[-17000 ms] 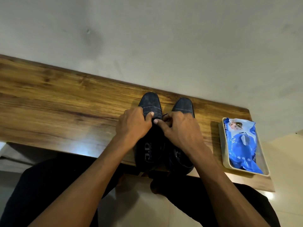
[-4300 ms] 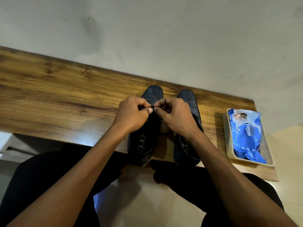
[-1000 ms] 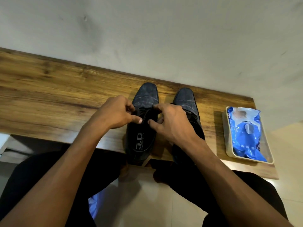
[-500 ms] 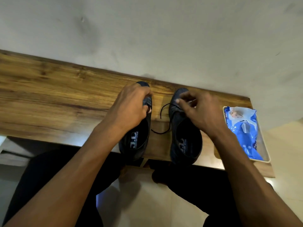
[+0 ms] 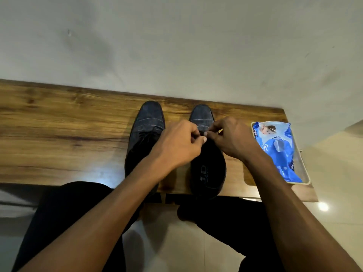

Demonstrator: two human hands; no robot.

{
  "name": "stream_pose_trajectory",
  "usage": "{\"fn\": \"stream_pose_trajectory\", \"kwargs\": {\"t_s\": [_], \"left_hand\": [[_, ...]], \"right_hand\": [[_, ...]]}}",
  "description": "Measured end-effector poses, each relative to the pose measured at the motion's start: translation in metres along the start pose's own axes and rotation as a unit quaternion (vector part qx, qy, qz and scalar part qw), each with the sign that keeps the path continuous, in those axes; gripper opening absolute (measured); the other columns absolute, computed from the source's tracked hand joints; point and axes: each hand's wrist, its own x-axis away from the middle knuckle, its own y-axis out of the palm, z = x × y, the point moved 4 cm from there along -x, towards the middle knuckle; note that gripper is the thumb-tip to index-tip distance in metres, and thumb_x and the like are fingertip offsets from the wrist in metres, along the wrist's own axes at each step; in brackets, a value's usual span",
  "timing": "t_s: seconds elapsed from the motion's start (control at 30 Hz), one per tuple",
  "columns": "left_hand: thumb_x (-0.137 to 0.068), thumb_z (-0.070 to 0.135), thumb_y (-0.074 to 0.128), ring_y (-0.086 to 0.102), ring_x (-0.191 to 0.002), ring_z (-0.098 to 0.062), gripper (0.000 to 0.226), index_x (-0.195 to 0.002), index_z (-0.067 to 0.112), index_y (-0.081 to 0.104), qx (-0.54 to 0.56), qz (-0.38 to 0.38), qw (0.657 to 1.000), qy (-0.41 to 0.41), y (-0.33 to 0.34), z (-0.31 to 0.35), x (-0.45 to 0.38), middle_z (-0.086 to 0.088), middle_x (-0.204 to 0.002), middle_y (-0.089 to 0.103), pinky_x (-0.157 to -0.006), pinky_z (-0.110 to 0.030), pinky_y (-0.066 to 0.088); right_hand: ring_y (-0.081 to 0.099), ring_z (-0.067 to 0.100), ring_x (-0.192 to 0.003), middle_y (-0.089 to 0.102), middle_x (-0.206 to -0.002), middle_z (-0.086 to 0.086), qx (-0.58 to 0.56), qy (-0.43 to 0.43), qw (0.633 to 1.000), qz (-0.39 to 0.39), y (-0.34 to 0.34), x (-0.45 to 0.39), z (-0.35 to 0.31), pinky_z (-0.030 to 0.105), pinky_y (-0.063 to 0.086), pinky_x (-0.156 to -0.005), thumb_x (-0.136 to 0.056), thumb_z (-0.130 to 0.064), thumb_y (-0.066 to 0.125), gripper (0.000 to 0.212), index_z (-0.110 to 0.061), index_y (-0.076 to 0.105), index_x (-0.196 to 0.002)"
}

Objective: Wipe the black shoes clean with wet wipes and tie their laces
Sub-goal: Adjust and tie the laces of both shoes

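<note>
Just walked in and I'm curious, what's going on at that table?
A person's left hand and right hand meet over the right-hand dark blue-black lace-up shoe on the brown wooden table, apparently pinching its lace. The matching left-hand shoe stands alongside. A blue wet-wipes pack lies in a beige tray.

We can read two things. On the insole of the right-hand shoe, low in the middle of the frame, pale letters read "J.D", seen sideways. On the blue wipes pack at the right of the frame, white letters "mee" show at its upper left edge and again near its lower right; the rest is cut off.
</note>
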Motion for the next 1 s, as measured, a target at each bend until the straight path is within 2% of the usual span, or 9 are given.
{"fn": "stream_pose_trajectory", "kwargs": {"t_s": [0.1, 0.2, 0.3, 0.37, 0.53, 0.63, 0.73, 0.87, 1.0], "left_hand": [[-0.096, 0.031, 0.064, 0.066, -0.083, -0.021, 0.019, -0.099, 0.014, 0.072, -0.042, -0.005, 0.999, -0.028, 0.018, -0.003, -0.012, -0.004, -0.091, 0.070, -0.079, -0.044, 0.058], [-0.093, 0.046, 0.065, 0.065, -0.069, -0.021, 0.035, -0.084, 0.012, 0.066, -0.043, 0.001, 0.995, -0.093, 0.027, -0.012, -0.019, -0.003, -0.074, 0.065, -0.061, -0.038, 0.055], [-0.090, 0.062, 0.060, 0.054, -0.057, -0.018, 0.054, -0.070, 0.013, 0.053, -0.077, 0.027, 0.991, -0.108, 0.031, -0.014, -0.023, -0.001, -0.062, 0.053, -0.046, -0.028, 0.032], [-0.089, 0.064, 0.058, 0.053, -0.056, -0.019, 0.056, -0.067, 0.013, 0.051, -0.089, 0.046, 0.990, -0.103, 0.034, -0.013, -0.025, -0.001, -0.061, 0.052, -0.046, -0.028, 0.029], [-0.094, 0.045, 0.062, 0.060, -0.074, -0.024, 0.030, -0.085, 0.016, 0.063, -0.072, 0.072, 0.989, -0.109, 0.037, -0.013, -0.027, -0.002, -0.078, 0.063, -0.060, -0.035, 0.043], [-0.095, 0.028, 0.062, 0.063, -0.076, -0.021, 0.013, -0.087, 0.018, 0.065, -0.042, 0.084, 0.991, -0.100, 0.035, -0.011, -0.027, 0.001, -0.080, 0.065, -0.061, -0.035, 0.045], [-0.097, 0.026, 0.059, 0.066, -0.075, -0.016, 0.014, -0.089, 0.017, 0.066, 0.041, 0.087, 0.990, -0.105, 0.036, -0.007, -0.027, 0.002, -0.081, 0.067, -0.061, -0.034, 0.054], [-0.098, 0.027, 0.060, 0.067, -0.080, -0.006, 0.012, -0.100, 0.019, 0.068, 0.199, 0.118, 0.967, -0.111, 0.033, -0.002, -0.028, 0.007, -0.089, 0.070, -0.064, -0.021, 0.051], [-0.099, 0.025, 0.060, 0.067, -0.077, -0.002, 0.009, -0.102, 0.019, 0.067, 0.226, 0.137, 0.963, -0.060, 0.028, 0.004, -0.029, 0.009, -0.088, 0.069, -0.069, -0.018, 0.055]], "right_hand": [[0.065, 0.016, -0.075, 0.072, -0.083, -0.002, -0.078, 0.019, 0.997, 0.018, -0.003, 0.002, 0.002, 0.032, 0.049, -0.066, -0.095, -0.032, 0.063, 0.021, -0.019, 0.070, -0.081], [0.072, 0.017, -0.072, 0.074, -0.073, -0.001, -0.247, 0.078, 0.966, 0.022, -0.005, 0.003, 0.012, 0.046, 0.062, -0.074, -0.095, -0.029, 0.064, 0.021, -0.018, 0.073, -0.079], [0.074, 0.011, -0.074, 0.076, -0.074, -0.002, -0.370, 0.119, 0.921, 0.000, -0.003, 0.007, 0.017, 0.038, 0.063, -0.075, -0.095, -0.021, 0.067, 0.009, -0.015, 0.073, -0.091], [0.074, 0.011, -0.074, 0.077, -0.077, 0.000, -0.403, 0.124, 0.907, -0.001, -0.004, 0.008, 0.019, 0.032, 0.062, -0.071, -0.093, -0.018, 0.070, 0.008, -0.012, 0.073, -0.096], [0.075, 0.015, -0.080, 0.077, -0.086, 0.004, -0.410, 0.134, 0.902, 0.008, -0.002, 0.006, 0.022, 0.031, 0.062, -0.071, -0.088, -0.019, 0.077, 0.012, -0.014, 0.072, -0.098], [0.075, 0.016, -0.080, 0.077, -0.086, 0.005, -0.408, 0.128, 0.904, 0.012, -0.001, 0.006, 0.021, 0.032, 0.062, -0.071, -0.085, -0.018, 0.079, 0.013, -0.014, 0.072, -0.096], [0.075, 0.016, -0.080, 0.077, -0.084, 0.004, -0.406, 0.123, 0.905, 0.017, -0.002, 0.006, 0.021, 0.029, 0.062, -0.071, -0.084, -0.017, 0.080, 0.012, -0.014, 0.074, -0.093], [0.071, 0.001, -0.076, 0.077, -0.081, -0.004, -0.393, 0.071, 0.917, 0.003, -0.004, 0.007, 0.014, 0.016, 0.054, -0.064, -0.084, -0.016, 0.079, 0.007, -0.018, 0.077, -0.090], [0.071, -0.003, -0.081, 0.077, -0.086, -0.008, -0.384, 0.033, 0.922, -0.046, -0.004, 0.009, 0.007, 0.010, 0.050, -0.065, -0.088, -0.012, 0.075, 0.014, -0.016, 0.079, -0.101]]}}
